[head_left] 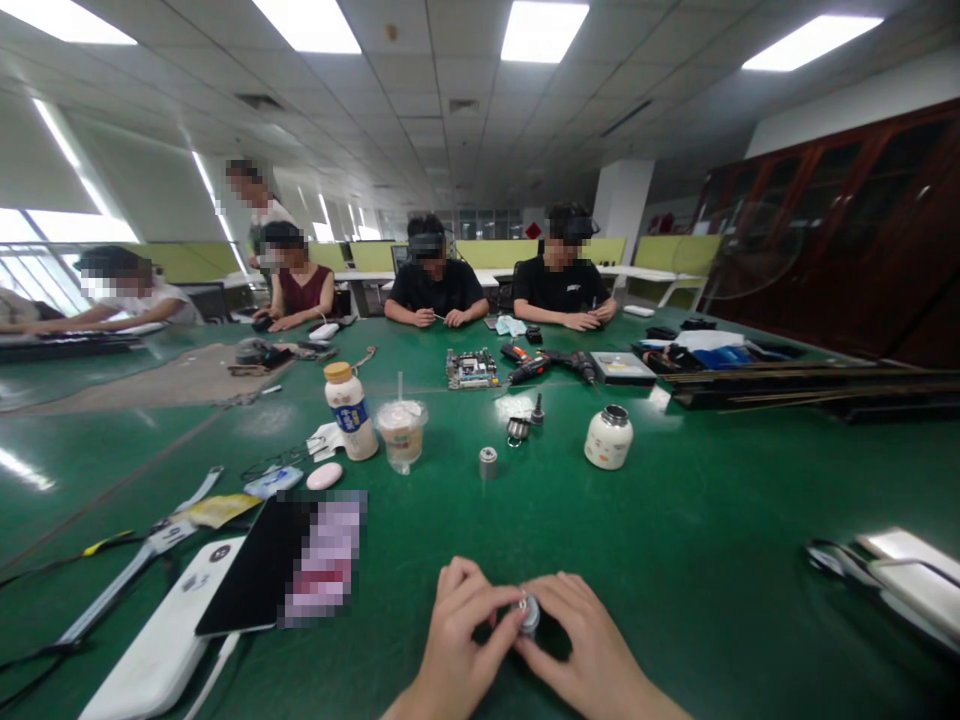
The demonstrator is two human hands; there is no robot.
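Close to the table's near edge, my left hand [469, 625] and my right hand [581, 630] meet around a small round grey part [529, 614]. Fingertips of both hands pinch it, and they hide much of it, so its exact kind is unclear. Beyond my hands stands a short metal cylinder [488, 463]. Behind that lie a small shiny metal piece [517, 431] and a dark knob-like piece [538, 410]. A cream thermos bottle [608, 440] with a bare metal neck stands upright to the right.
On the left are a milk bottle [351, 415], a plastic drink cup [403, 435], a phone [255, 570] and a white power bank [169, 625]. A circuit board [471, 370] and power drills [551, 365] lie farther back. Several people sit across the green table [720, 520].
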